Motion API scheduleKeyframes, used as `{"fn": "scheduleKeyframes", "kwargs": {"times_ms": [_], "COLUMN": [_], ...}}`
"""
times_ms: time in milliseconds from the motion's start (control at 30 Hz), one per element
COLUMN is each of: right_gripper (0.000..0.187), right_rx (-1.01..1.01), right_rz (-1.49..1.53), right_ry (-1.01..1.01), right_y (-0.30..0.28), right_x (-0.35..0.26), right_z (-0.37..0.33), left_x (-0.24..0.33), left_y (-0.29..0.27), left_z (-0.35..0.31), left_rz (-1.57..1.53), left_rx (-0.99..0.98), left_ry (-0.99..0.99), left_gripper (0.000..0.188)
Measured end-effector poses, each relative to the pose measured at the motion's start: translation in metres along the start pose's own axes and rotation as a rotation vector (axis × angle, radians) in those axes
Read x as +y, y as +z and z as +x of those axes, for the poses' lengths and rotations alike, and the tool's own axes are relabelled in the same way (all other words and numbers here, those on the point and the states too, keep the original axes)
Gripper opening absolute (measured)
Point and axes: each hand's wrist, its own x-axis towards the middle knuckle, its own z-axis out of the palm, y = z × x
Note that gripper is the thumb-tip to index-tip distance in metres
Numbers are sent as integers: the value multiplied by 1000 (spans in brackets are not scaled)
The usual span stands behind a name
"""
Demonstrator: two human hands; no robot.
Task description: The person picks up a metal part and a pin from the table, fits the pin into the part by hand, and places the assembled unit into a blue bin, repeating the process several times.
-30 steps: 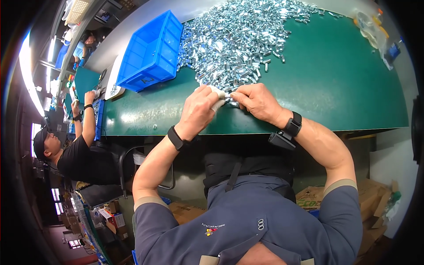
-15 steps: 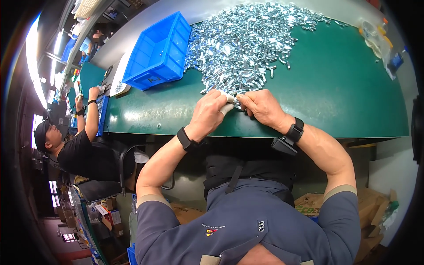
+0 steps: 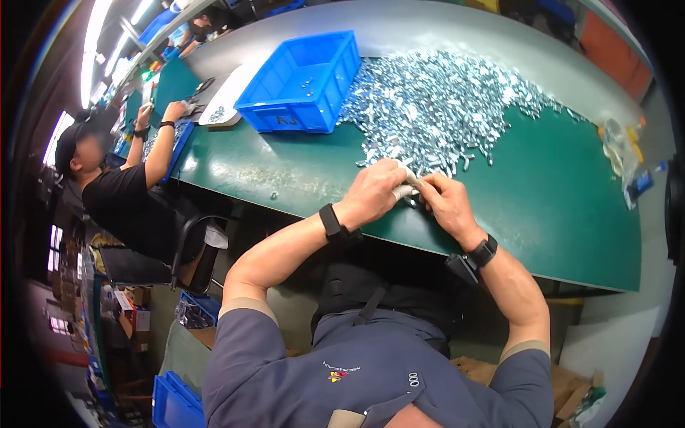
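Both my hands meet at the near side of a large heap of small, shiny metal pieces (image 3: 435, 107). My left hand (image 3: 372, 192) is closed, with pale covers on some fingertips. Between the hands, a small metal piece (image 3: 412, 202) glints under the left fingers. My right hand (image 3: 448, 205) pinches thumb and fingers together right beside it, touching the left fingertips. What sits inside the right pinch is hidden by the fingers.
A blue bin (image 3: 285, 118) with a few pieces inside stands left of the heap on the green tabletop (image 3: 556, 207). Beyond it lies a white tray (image 3: 225, 107). Plastic bags (image 3: 622, 153) lie at the far right. At left, a co-worker (image 3: 128, 192) sits at the same bench.
The view has tilted and shifted, so the bench, bin and heap appear lower and farther right. My hands stay together at the heap's near edge, fingers slightly rearranged.
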Motion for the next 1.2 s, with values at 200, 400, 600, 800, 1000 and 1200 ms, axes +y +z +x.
{"fn": "scheduleKeyframes", "kwargs": {"times_ms": [200, 400, 600, 800, 1000, 1200], "right_gripper": [34, 44, 46, 43, 31, 25], "right_rx": [-36, 148, 218, 230, 115, -274], "right_rz": [-65, 1, 64, 28, 17, -169], "right_ry": [14, -24, 64, 94, 74, 121], "right_y": [-5, -11, -9, -9, -9, -43], "right_x": [-1, 7, 6, 15, 20, -7], "right_z": [-2, 3, 3, 1, 11, -1], "left_x": [-4, -30, -94, -133, -65, -40], "left_y": [8, -10, -113, -141, -67, -48], "left_z": [-4, 4, 39, 53, -16, -50], "left_rz": [-21, 22, 308, 494, 107, 53], "left_rx": [70, 124, 363, 495, 76, -71], "left_ry": [43, 98, -69, -154, -116, -118], "left_gripper": [19, 17, 14, 16, 27, 31]}}
